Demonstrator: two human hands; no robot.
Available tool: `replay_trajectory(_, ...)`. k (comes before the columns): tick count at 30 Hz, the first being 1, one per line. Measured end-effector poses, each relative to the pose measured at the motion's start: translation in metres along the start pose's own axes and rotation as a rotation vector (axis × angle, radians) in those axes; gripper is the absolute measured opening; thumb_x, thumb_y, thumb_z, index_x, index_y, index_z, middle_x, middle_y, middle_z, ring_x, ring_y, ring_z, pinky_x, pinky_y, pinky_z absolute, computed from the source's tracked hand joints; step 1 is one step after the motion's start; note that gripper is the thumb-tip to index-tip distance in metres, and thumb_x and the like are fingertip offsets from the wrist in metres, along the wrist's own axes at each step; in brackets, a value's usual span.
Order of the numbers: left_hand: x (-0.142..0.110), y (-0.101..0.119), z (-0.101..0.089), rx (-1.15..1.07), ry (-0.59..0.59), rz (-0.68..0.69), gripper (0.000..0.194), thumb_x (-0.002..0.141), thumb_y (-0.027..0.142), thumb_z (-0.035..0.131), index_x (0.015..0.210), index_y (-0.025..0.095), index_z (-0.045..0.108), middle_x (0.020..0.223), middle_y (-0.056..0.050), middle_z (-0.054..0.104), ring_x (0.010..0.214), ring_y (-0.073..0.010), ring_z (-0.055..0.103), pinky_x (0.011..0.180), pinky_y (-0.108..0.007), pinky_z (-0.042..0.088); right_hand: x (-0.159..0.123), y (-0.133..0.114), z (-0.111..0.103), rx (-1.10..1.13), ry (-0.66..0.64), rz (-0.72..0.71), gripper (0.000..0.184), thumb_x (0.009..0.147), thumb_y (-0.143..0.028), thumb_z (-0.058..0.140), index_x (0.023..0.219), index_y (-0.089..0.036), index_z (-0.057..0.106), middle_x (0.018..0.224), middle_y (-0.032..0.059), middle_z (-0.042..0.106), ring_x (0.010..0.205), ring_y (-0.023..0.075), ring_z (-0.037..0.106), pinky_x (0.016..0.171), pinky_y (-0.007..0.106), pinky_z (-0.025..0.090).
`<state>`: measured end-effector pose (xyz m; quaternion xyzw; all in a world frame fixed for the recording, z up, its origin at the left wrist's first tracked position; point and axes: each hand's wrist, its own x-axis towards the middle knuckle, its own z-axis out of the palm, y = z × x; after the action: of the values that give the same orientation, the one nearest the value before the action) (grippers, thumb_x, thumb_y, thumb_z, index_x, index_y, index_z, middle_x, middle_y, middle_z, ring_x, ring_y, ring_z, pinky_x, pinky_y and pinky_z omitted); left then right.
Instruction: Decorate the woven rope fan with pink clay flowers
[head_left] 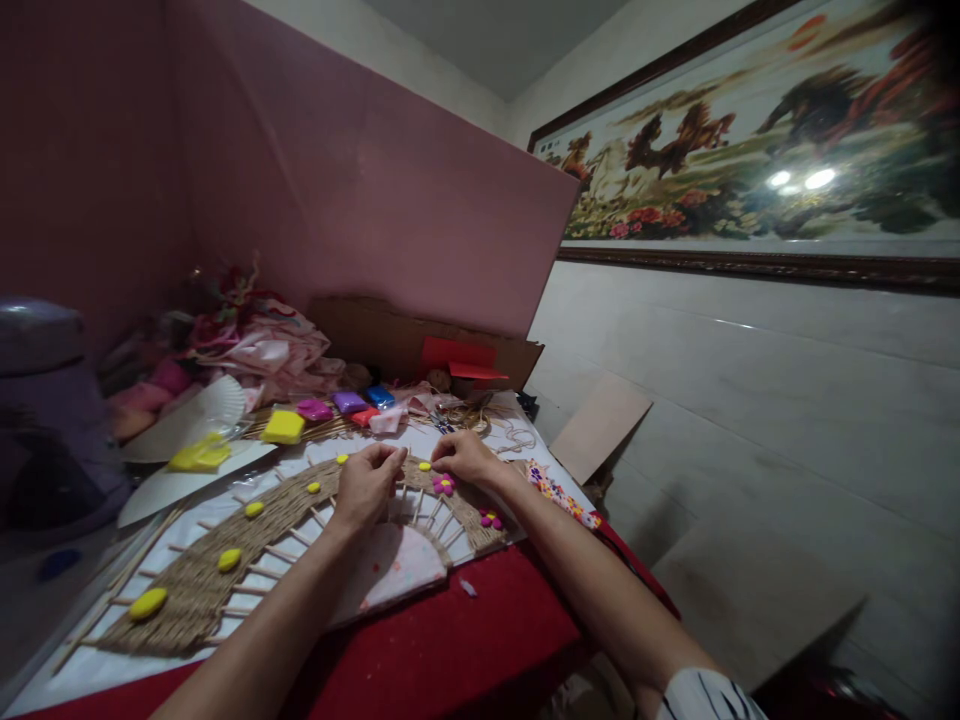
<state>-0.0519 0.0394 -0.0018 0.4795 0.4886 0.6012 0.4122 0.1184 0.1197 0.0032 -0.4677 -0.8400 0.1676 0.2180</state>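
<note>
A fan-shaped woven straw piece (202,575) on wooden sticks lies on a white sheet over a red cloth. Yellow clay blobs (229,559) dot its band, and pink clay flowers (444,485) sit near its right end. My left hand (365,485) rests on the weave with fingers curled and pinched together at the top edge. My right hand (463,456) lies just to the right, fingers bent and pinched near a small yellow dot (424,466). What either pinch holds is too small to see.
Packets of coloured clay (283,426) lie behind the fan: yellow, magenta, purple, blue, red. A paper plate (191,415) sits at left, pink fabric and flowers (255,340) behind it, an open cardboard box (420,345) at the back. A tiled wall and framed horse painting (757,140) are at right.
</note>
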Motion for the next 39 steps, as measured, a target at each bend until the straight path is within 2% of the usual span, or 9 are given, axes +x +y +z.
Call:
replay_trajectory(8,0.001,-0.002,0.000,-0.003,0.002,0.001,0.034,0.062,0.047,0.064,0.064,0.014,0.057,0.047,0.004,0.052,0.036,-0.0073,0.040,0.038,-0.020,0.027,0.000,-0.001,0.001,-0.008,0.000,-0.005,0.007,0.067,-0.016,0.070,0.074,-0.016,0.072,0.067,-0.0002,0.069,0.062,0.0108,0.060,0.057,0.018,0.041)
replay_trajectory(13,0.001,-0.003,-0.001,-0.006,0.011,0.011,0.033,0.062,0.048,0.065,0.063,0.015,0.058,0.047,0.004,0.053,0.036,-0.0074,0.040,0.038,-0.020,0.028,-0.002,0.001,-0.004,-0.030,0.012,-0.007,0.015,0.068,-0.018,0.071,0.083,-0.017,0.072,0.073,0.0009,0.070,0.068,0.0119,0.061,0.059,0.019,0.041)
replay_trajectory(20,-0.001,-0.002,0.000,-0.023,0.006,-0.006,0.033,0.061,0.047,0.066,0.063,0.015,0.058,0.046,0.003,0.053,0.036,-0.0073,0.040,0.037,-0.020,0.027,-0.005,0.005,-0.006,-0.074,0.013,-0.012,0.006,0.069,-0.017,0.068,0.073,-0.017,0.072,0.070,0.0005,0.070,0.066,0.0117,0.061,0.059,0.019,0.040)
replay_trajectory(28,0.000,-0.001,0.000,-0.019,0.016,-0.003,0.034,0.060,0.047,0.066,0.063,0.014,0.058,0.046,0.003,0.052,0.036,-0.0068,0.039,0.037,-0.019,0.027,-0.004,0.004,-0.002,-0.138,-0.017,-0.025,0.010,0.072,-0.019,0.066,0.078,-0.016,0.073,0.072,0.0021,0.071,0.068,0.0125,0.061,0.060,0.020,0.041)
replay_trajectory(31,0.000,-0.001,0.000,-0.020,0.017,-0.011,0.034,0.060,0.048,0.066,0.063,0.015,0.058,0.046,0.004,0.052,0.035,-0.0069,0.039,0.037,-0.020,0.027,-0.007,0.002,-0.009,-0.186,-0.037,-0.036,0.019,0.073,-0.011,0.060,0.086,-0.016,0.073,0.078,0.0031,0.071,0.073,0.0135,0.062,0.064,0.020,0.042)
replay_trajectory(34,-0.001,0.001,0.001,-0.025,0.018,-0.024,0.034,0.060,0.048,0.065,0.063,0.015,0.057,0.046,0.004,0.052,0.035,-0.0068,0.038,0.037,-0.020,0.026,-0.015,-0.003,-0.018,-0.254,-0.049,-0.057,0.038,0.067,-0.002,0.056,0.097,-0.020,0.072,0.088,0.0035,0.069,0.082,0.0159,0.060,0.069,0.022,0.041)
replay_trajectory(36,-0.002,0.002,0.001,-0.020,0.013,-0.025,0.034,0.059,0.048,0.065,0.063,0.015,0.057,0.046,0.004,0.052,0.034,-0.0069,0.038,0.036,-0.020,0.026,-0.021,-0.007,-0.023,-0.322,-0.060,-0.084,0.044,0.068,-0.003,0.054,0.103,-0.025,0.070,0.094,0.0039,0.065,0.088,0.0177,0.058,0.072,0.024,0.040)
replay_trajectory(39,-0.002,0.002,0.001,-0.008,0.007,-0.021,0.035,0.059,0.049,0.065,0.063,0.015,0.057,0.046,0.003,0.053,0.035,-0.0074,0.039,0.037,-0.020,0.027,-0.028,-0.011,-0.027,-0.513,-0.122,-0.174,0.043,0.075,-0.010,0.052,0.110,-0.032,0.065,0.099,0.0034,0.060,0.090,0.0177,0.056,0.070,0.024,0.039)
